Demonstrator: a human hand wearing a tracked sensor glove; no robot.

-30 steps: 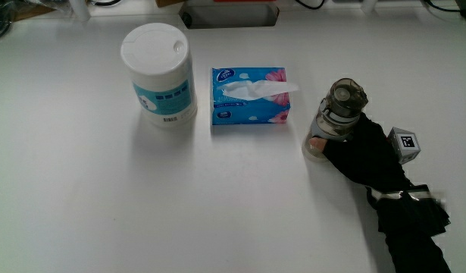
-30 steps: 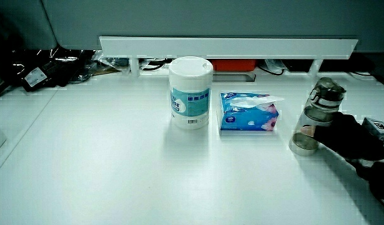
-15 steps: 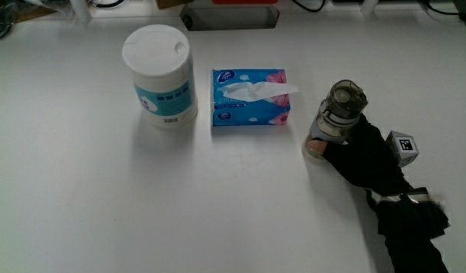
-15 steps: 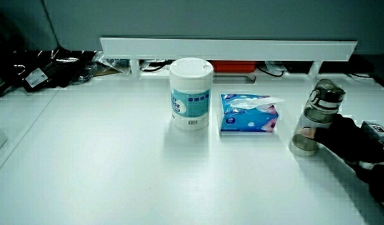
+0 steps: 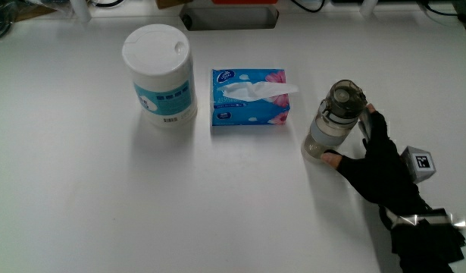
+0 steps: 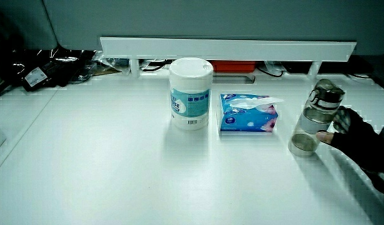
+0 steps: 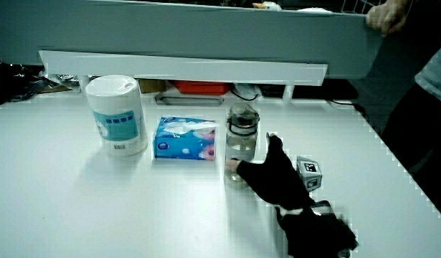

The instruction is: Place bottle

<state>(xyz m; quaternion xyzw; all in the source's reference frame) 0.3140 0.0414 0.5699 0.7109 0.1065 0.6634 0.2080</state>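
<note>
A wipes canister stands upright just beside a blue tissue box.

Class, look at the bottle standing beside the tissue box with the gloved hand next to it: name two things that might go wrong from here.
1. The hand has its fingers spread close against the upright bottle; a careless brush might tip it.
2. The bottle stands close to the tissue box, so a fall could land on it.

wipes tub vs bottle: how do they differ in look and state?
The wipes tub is opaque white with a blue label and flat lid; the bottle is clear with a dark cap. The tub is wider than the bottle. The tub stands alone; the hand is open beside the bottle. Both stand upright on the table.
</note>
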